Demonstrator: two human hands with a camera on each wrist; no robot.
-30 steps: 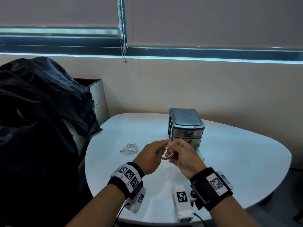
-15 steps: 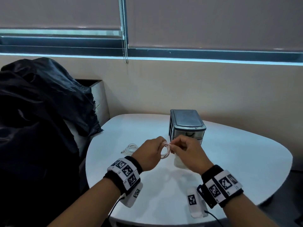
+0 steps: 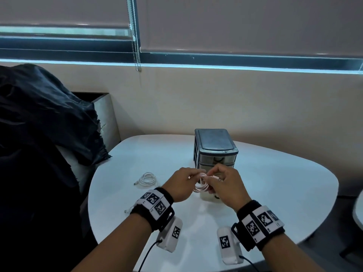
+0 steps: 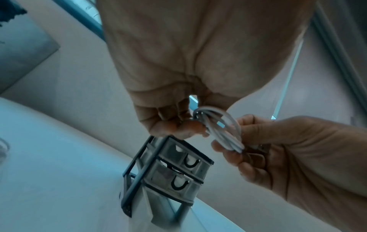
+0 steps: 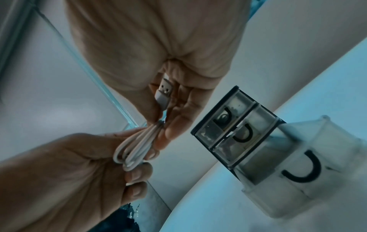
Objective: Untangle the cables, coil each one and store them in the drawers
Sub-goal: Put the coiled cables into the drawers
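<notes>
- The white cable is being held as a small coil above the counter, in front of the drawer unit.
- The left hand is grasping one end of the coil loops with curled fingers (grip clenched on the cable).
- The right hand is pinching the other end, with the USB plug lying against its palm.
- The bottom drawer is standing pulled out; the two drawers above are sitting closed.
- A second coiled cable is lying on the counter, left of the hands.
</notes>
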